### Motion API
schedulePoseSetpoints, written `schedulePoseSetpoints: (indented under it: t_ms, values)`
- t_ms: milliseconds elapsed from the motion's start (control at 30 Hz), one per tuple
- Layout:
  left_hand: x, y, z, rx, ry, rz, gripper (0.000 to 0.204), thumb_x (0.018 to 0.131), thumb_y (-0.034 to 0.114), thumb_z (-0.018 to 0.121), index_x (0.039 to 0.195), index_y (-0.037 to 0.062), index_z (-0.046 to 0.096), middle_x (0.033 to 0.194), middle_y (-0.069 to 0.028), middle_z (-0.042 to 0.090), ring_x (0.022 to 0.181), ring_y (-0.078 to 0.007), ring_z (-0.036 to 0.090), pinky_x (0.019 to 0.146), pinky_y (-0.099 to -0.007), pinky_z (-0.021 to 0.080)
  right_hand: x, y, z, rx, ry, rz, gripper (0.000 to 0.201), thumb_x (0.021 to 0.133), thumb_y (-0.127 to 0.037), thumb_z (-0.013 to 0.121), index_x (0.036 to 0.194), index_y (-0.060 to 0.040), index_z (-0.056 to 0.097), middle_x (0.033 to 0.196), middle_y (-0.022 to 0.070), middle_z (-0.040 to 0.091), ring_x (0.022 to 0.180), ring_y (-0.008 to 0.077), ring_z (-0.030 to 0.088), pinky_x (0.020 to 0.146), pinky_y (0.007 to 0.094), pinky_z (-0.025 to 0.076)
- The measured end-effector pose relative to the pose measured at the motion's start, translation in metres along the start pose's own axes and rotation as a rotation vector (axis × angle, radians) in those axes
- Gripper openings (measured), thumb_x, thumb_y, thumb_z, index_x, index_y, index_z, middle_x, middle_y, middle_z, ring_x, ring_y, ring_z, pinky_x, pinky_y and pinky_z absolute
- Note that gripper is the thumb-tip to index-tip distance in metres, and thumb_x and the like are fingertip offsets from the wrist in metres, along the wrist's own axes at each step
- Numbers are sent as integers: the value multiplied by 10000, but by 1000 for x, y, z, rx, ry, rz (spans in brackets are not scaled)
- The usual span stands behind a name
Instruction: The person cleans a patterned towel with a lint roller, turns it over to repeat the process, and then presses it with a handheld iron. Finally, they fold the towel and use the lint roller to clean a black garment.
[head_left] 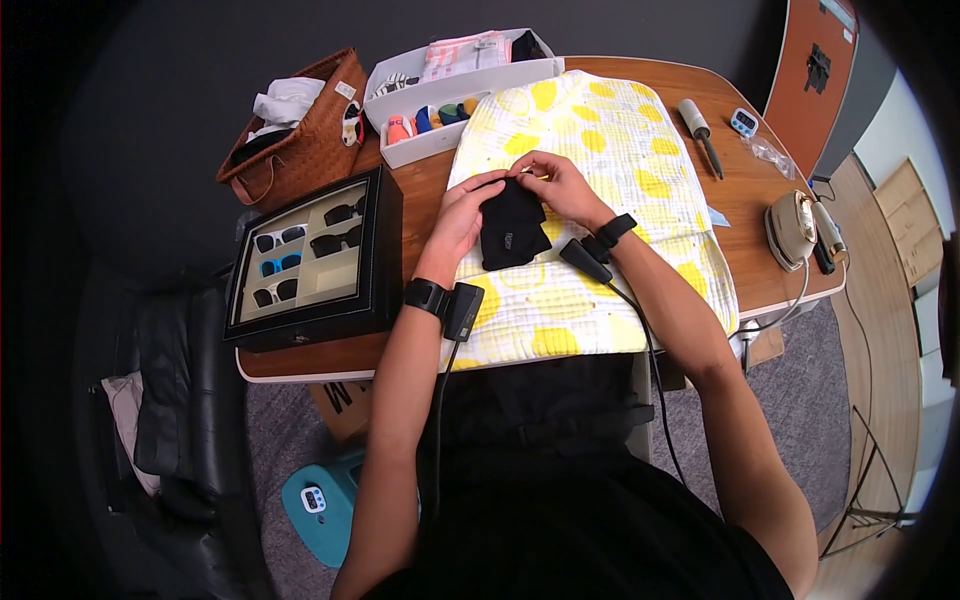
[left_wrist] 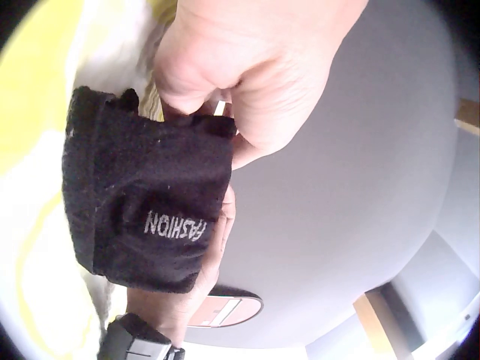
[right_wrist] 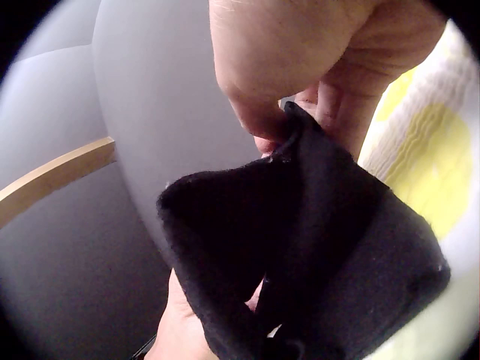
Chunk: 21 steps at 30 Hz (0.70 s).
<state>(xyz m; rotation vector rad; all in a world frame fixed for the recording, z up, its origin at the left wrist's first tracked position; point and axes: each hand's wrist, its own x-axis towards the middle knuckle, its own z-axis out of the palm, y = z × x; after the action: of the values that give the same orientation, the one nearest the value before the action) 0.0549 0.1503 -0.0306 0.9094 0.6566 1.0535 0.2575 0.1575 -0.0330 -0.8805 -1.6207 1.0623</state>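
Both hands hold black socks (head_left: 510, 232) at their upper edge, over a yellow-and-white patterned cloth (head_left: 560, 310). My left hand (head_left: 462, 222) pinches the top left part between thumb and fingers. My right hand (head_left: 566, 192) pinches the top right part, its fingertips close to those of the left. Pale "FASHION" lettering shows on the socks (left_wrist: 150, 187) in the left wrist view. In the right wrist view the dark fabric (right_wrist: 360, 247) hangs spread below the right hand's thumb and fingers, with a fold between its two parts. Some fingertips are hidden behind the fabric.
A glasses case (head_left: 385, 240) stands left, with a woven basket (head_left: 325, 140) behind it. White boxes (head_left: 420, 150) of rolled and folded textiles stand at the back. A lint roller (head_left: 700, 130), a timer (head_left: 743, 122) and a garment steamer (head_left: 792, 228) lie right. Cables run from both wrists.
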Motion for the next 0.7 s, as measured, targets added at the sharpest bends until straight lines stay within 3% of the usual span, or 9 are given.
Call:
schedulePoseSetpoints:
  t_ms: [100,167,233,367,400,467,533,700]
  values:
    - [0,-1,-1,112,44,-13,291,955,52,667,1233,-31,676,1125,-118,724,964,-173,716,842,-277,584,0,3,0,19,-5,74,138,941,-59,651,1061,-48,717,782,-33,622,691,65,533,629,254,459]
    - [1,-5,-3,340,130,27,240,921,71,721,1145,-13,734,1056,-94,746,901,-152,712,796,-246,560,0,4,0,41,0,109,129,933,-68,664,1048,-46,716,753,-32,606,661,65,515,601,257,443]
    - [4,-9,-6,481,136,121,227,905,79,745,1110,-17,748,1024,-89,751,876,-147,706,777,-238,546,-1,5,-3,-312,-26,44,143,911,-99,703,1042,-42,712,736,7,607,654,97,537,628,272,469]
    - [19,-21,-25,883,153,334,229,833,124,827,1022,1,786,938,-82,761,813,-143,687,725,-255,527,-1,11,-2,-386,-2,1,160,885,-118,735,1024,-42,716,734,53,625,677,153,590,674,304,507]
    - [15,-18,-21,884,154,334,229,833,124,827,1022,1,786,938,-82,761,813,-143,687,725,-255,527,-1,10,-3,-413,-21,29,150,874,-112,738,1003,-38,718,759,76,646,705,190,619,704,329,522]
    - [8,-11,-13,1157,273,346,212,765,151,868,947,57,810,833,-72,742,748,-148,659,699,-294,525,-1,5,-3,-439,-39,58,140,863,-106,741,982,-33,721,783,100,667,733,228,648,733,354,536]
    - [8,-8,-9,1175,281,348,205,740,158,878,919,79,816,793,-66,723,724,-148,645,687,-304,523,-2,-1,-4,-582,-34,-22,127,840,-97,740,943,-25,724,856,145,689,797,273,675,761,381,543]
    - [10,-12,-14,1258,337,398,190,723,160,884,892,99,821,719,-52,674,679,-146,612,654,-314,511,0,-8,-3,-623,-53,15,137,831,-114,737,944,-36,732,909,161,688,837,304,676,780,393,542]
